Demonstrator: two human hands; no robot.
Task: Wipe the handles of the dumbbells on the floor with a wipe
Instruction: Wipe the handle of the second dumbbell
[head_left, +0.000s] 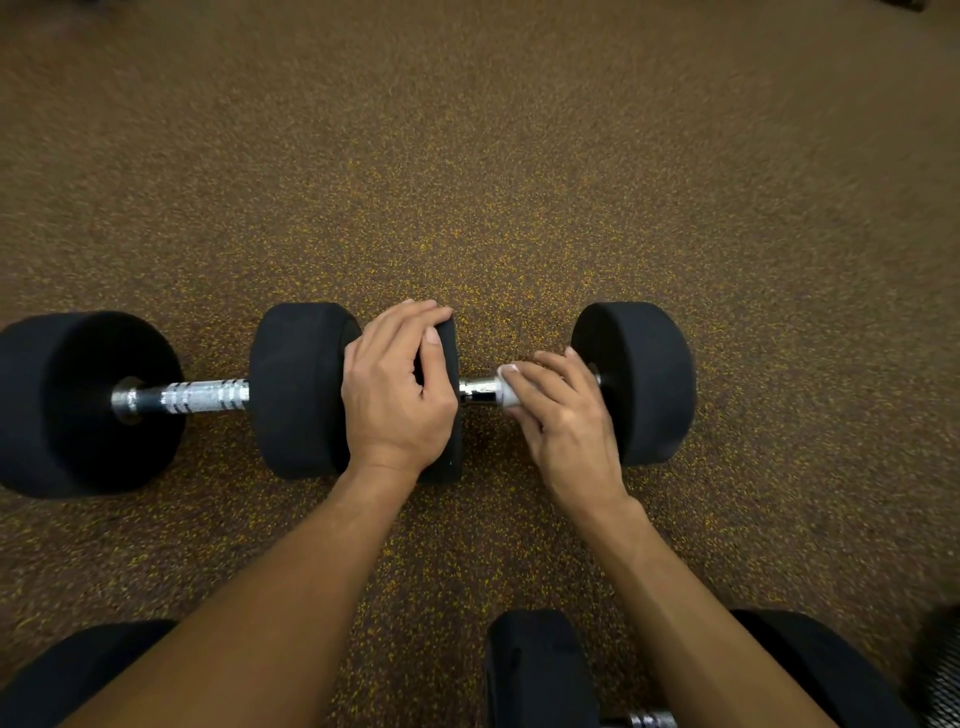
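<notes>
Near edge, 6 o'clock: third dumbbell cut off, handle mostly hidden by forearm.

Right hand: grip closed round wipe on right dumbbell handle. Handle axis runs 9–3 o'clock; bare chrome lies toward 9.

Left hand: grip clamped over inner weight head, steadying.

Left dumbbell at 9 o'clock, handle bare. Wipe mostly hidden under fingers.

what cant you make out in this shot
Head view only:
- White wipe: mostly hidden under the right hand.
- Chrome handle of the right black dumbbell: mostly covered by both hands.
- Left hand hides that dumbbell's inner weight.
- Nearer black dumbbells: cut off by the bottom edge.
</notes>
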